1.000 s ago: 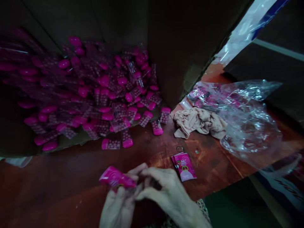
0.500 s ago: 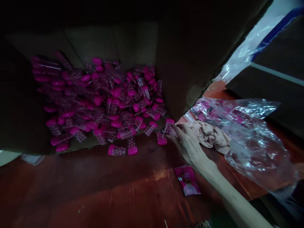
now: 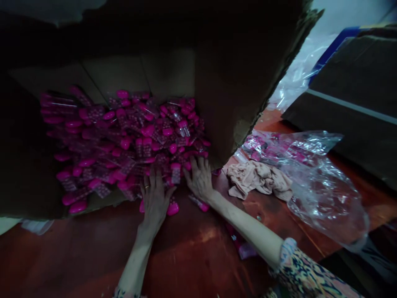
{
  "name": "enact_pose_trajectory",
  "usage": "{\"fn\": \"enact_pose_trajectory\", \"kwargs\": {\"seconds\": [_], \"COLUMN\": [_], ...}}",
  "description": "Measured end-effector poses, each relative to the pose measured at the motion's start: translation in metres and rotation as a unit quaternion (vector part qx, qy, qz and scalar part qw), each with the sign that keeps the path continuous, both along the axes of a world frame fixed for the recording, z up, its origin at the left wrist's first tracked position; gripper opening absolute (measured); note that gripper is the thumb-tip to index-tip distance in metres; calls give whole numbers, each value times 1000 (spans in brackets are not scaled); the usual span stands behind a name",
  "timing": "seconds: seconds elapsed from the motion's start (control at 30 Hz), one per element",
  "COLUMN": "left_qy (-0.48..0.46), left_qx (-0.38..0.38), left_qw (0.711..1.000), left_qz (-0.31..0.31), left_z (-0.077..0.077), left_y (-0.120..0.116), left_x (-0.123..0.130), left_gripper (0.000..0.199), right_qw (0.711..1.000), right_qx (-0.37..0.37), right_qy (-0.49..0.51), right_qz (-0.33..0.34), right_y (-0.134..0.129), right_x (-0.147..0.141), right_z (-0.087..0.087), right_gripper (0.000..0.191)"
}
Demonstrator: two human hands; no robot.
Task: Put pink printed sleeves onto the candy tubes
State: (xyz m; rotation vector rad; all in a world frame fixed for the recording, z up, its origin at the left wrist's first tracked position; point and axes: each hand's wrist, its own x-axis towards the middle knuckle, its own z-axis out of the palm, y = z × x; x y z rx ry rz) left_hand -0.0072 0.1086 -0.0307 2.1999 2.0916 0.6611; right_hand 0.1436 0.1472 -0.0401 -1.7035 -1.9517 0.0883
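A cardboard box (image 3: 228, 82) lies on its side with its mouth towards me, holding a heap of small clear packs with bright pink caps (image 3: 147, 130). My left hand (image 3: 155, 198), a ring on one finger, rests palm down at the heap's front edge, fingers stretched out over the packs. To its right, my right hand (image 3: 201, 179) is spread with its fingertips against other packs by the box's right corner. Between the hands stands one pack (image 3: 175, 173). Loose packs lie on the table just outside the box, one pink end (image 3: 173, 208) beside my left thumb and another (image 3: 203, 206) below my right hand.
On the reddish table (image 3: 93, 252), a crumpled pale cloth (image 3: 259, 180) lies right of the box. Beyond it is a clear plastic bag (image 3: 325, 194) with pink items inside. A pink packet (image 3: 245, 249) is partly under my right forearm. A dark carton (image 3: 347, 103) stands far right.
My left hand has come into view and onto the packs. My right hand has moved left from beside the cloth to the box's mouth, and the loose packs there have shifted.
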Motion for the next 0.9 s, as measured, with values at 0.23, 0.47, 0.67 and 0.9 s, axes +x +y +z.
{"fn": "enact_pose_trajectory", "kwargs": {"seconds": [0.23,0.47,0.67,0.9], "left_qy": [5,-46,-67,88], "left_qx": [-28,39,82,-38], "left_qw": [1000,998,994,993], "left_qz": [-7,1,-35,-66], "left_z": [-9,-18,-14,-21], "left_y": [-60,-105,-131,-116], "left_x": [-12,-19,4,46], "left_gripper": [50,53,67,51], "right_qw": [997,987,990,980], "right_qx": [-17,-30,-33,-60], "right_qy": [41,79,137,165], "right_qz": [68,140,33,-98], "right_y": [-65,-90,-112,-170], "right_x": [-46,-43,49,110], "right_z": [-1,6,29,5], "right_gripper": [42,50,37,35]}}
